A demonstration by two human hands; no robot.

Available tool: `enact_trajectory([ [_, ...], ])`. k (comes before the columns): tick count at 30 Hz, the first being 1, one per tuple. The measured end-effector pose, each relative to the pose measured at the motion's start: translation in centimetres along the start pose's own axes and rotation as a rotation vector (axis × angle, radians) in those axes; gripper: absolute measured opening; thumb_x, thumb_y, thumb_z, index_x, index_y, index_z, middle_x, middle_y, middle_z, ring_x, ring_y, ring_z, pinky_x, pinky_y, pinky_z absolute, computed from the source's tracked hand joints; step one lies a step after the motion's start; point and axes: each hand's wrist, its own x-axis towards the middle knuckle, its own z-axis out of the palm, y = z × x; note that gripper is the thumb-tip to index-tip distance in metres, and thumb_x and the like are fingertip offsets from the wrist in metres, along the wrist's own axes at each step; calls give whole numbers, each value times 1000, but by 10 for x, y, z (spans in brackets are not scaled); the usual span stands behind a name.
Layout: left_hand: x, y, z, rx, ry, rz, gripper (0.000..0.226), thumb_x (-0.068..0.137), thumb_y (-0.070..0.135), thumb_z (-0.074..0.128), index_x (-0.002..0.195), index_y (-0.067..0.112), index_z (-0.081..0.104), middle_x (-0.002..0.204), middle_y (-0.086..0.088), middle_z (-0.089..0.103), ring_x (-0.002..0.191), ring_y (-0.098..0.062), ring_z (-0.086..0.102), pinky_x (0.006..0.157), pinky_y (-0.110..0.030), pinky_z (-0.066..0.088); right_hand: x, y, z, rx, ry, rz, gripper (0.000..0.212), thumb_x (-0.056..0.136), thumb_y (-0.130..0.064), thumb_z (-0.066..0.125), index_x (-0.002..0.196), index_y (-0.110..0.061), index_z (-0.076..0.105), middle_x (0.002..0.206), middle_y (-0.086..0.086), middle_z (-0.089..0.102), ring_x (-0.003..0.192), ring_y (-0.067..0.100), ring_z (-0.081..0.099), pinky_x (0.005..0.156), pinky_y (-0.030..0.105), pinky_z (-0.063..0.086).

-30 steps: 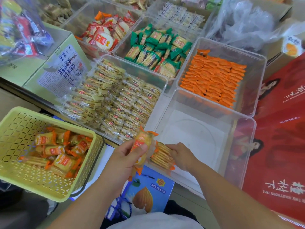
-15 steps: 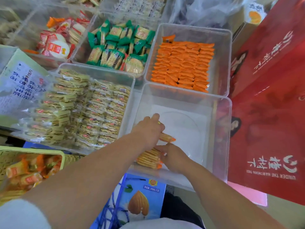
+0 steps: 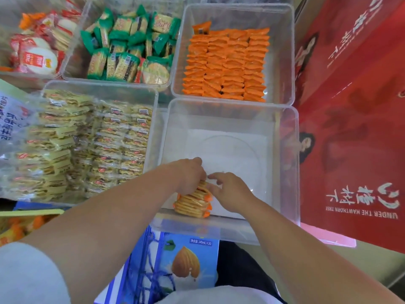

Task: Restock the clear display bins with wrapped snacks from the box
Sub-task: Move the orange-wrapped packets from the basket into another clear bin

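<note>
A clear display bin (image 3: 293, 172) stands in front of me, bare but for a small stack of orange-ended cracker packs (image 3: 192, 204) in its near left corner. My left hand (image 3: 188, 174) reaches over the bin's near wall and grips the top pack of that stack from above with curled fingers. My right hand (image 3: 230, 191) rests against the stack's right side, fingers loosely straight, thumb touching the packs. At the lower left edge a yellow basket (image 3: 30, 212) holds more blurred orange packs.
A bin of yellow packs (image 3: 87, 139) sits left of the near bin. Behind are orange packs (image 3: 228, 64), green packs (image 3: 129, 47) and red-white packs (image 3: 37, 53) in bins. A big red box (image 3: 350, 128) stands right. A blue almond-drink carton (image 3: 184, 260) lies below.
My left hand carried a pack from above the basket into the near bin and set it onto the stack. The right hand stayed by the stack. The view swung right.
</note>
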Motion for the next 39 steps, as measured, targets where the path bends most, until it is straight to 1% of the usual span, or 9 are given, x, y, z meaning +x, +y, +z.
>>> enact_trajectory([
  [5,-4,-7,-2,-246,132,-1,55,92,6,60,139,27,41,129,-8,35,97,-32,60,85,-43,53,7,-2,8,-44,44,-18,31,97,-32,61,125,-23,69,116,4,67,108,22,60,82,26,40],
  [9,0,-4,-12,-467,296,8,80,84,6,70,145,22,21,100,4,46,80,-21,57,60,-30,41,6,-4,9,-40,46,-38,27,95,-31,63,119,-22,73,109,3,68,103,22,61,79,28,42],
  [14,4,-3,-17,-247,294,-30,53,89,13,63,138,19,41,112,-6,64,93,-27,58,80,-38,48,3,-5,10,-11,89,-47,32,90,-27,70,121,-19,70,108,4,66,99,20,61,79,26,43],
  [21,1,-4,-10,-94,263,-72,40,90,0,55,120,20,71,120,-3,68,108,-24,64,80,-32,51,3,-4,8,86,101,-47,27,78,-25,83,103,-21,74,102,-7,69,89,14,66,78,26,47],
  [23,-2,-3,-7,-79,230,-89,37,90,5,55,122,19,70,119,-4,68,109,-25,63,86,-36,55,2,-4,8,179,83,-37,37,73,-26,87,102,-27,64,101,-10,66,84,14,67,77,29,51],
  [26,-8,-1,-5,-11,178,-87,36,86,30,63,121,18,63,101,-2,58,98,-25,55,78,-37,45,1,-2,7,258,-7,-7,81,60,-32,95,124,-32,45,114,-7,55,83,10,63,72,27,52],
  [30,-11,-1,5,98,97,-78,75,76,47,78,140,27,43,119,-5,51,111,-26,53,81,-34,37,0,-2,11,11,-151,-23,139,50,-41,98,156,-36,9,130,-5,36,103,6,55,81,22,45],
  [34,-9,1,15,113,150,-82,81,77,37,81,144,25,38,120,-6,52,111,-27,54,85,-36,42,-2,-5,16,34,-229,27,130,63,-27,93,155,-37,3,119,0,59,82,20,68,73,42,62],
  [39,-11,4,20,161,212,-134,67,82,29,74,141,21,42,123,-6,56,116,-29,51,94,-39,41,1,-7,22,-121,-160,-43,121,75,-26,85,161,-18,0,122,10,65,113,29,60,91,36,49],
])
